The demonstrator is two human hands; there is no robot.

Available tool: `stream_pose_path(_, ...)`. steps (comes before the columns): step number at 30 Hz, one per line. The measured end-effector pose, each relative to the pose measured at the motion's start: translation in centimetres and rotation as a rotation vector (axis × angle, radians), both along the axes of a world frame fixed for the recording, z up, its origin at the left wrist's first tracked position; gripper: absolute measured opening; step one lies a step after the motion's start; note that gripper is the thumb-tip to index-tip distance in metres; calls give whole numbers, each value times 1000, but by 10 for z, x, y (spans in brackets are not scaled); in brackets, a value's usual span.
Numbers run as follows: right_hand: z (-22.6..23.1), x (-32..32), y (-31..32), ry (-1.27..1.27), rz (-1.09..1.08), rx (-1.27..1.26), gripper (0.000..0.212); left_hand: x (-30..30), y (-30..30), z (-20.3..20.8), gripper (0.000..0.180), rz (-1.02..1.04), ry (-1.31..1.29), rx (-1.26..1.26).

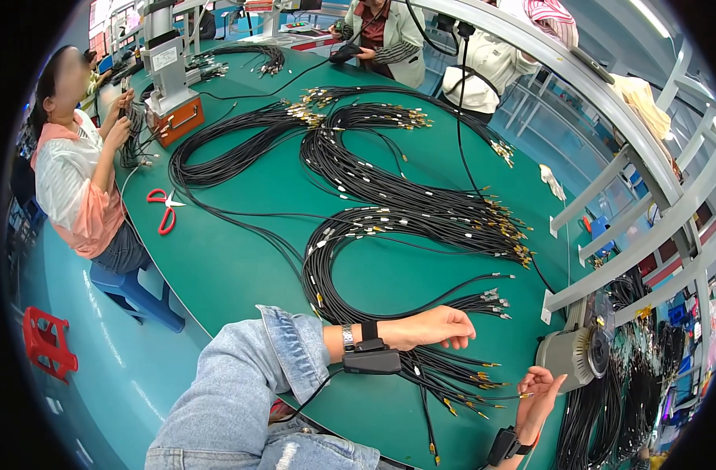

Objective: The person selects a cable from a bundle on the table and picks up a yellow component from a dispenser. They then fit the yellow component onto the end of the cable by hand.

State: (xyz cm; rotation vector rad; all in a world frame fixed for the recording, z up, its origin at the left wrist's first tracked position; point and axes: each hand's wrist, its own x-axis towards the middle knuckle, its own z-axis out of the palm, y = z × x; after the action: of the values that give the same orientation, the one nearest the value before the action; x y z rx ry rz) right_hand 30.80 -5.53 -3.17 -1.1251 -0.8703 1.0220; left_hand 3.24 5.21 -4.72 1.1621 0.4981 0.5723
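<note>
My left hand reaches across the near part of the green table, above the black cables. Its fingers are curled closed, and whatever they hold, if anything, is hidden. Just below it fans out a bundle of black cables with brass-coloured ends. My right hand is at the right table edge, its fingers bent around the gold tip of one black cable drawn out from that fan. Beyond my left hand lies a curved cable bundle with white tags, some of its ends silvery.
A grey round-bodied machine stands beside my right hand. Red-handled scissors lie at the left. More cable bundles cover the table's middle. A grey metal frame rises at right. A seated person handles cables at left; others stand across.
</note>
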Motion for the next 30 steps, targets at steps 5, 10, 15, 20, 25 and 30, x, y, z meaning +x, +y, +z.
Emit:
stream_pose_path(5,0,0,0,-10,1,-2,65,-1,1,-2,26,-4,5,-1)
stream_pose_path(10,2,-2,0,-16,-3,-8,65,0,1,-1,26,-8,10,-1)
stream_pose_path(15,0,0,1,-21,-10,-14,65,-1,2,1,27,-9,25,-13)
stream_pose_path(20,1,-3,0,-13,9,-17,65,-3,1,-1,27,-9,20,-18)
stream_pose_path(25,3,-3,-2,10,24,-14,65,-3,0,1,26,-8,18,-17)
stream_pose_path(30,4,4,-2,33,39,13,65,0,6,6,25,-3,62,12)
